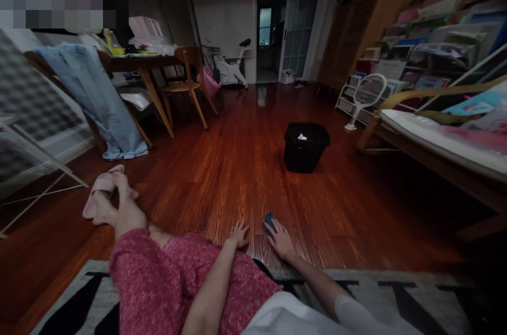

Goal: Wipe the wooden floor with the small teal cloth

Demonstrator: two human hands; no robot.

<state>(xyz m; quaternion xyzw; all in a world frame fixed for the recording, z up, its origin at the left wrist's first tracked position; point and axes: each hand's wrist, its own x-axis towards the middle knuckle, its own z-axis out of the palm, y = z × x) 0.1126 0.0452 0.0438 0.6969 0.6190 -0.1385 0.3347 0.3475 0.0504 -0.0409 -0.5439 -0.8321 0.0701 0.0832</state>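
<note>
On the wooden floor (237,166), my left hand (239,233) lies palm down with its fingers spread, beside my bent leg. It holds nothing that I can see. My right hand (280,240) rests over a small, rounded dark teal object (269,224), fingers laid across it, pressing it to the floor. Most of the object is covered by the fingers, so whether it is a folded cloth or a sponge I cannot tell. A short gap of floor separates the two hands.
A black bin (304,152) with white paper in it stands ahead on the right. A patterned rug (344,278) lies under me. Left are a wooden chair (190,84), a table (137,63) and hanging jeans (89,97); right are a white racket (368,92) and an armchair (443,131).
</note>
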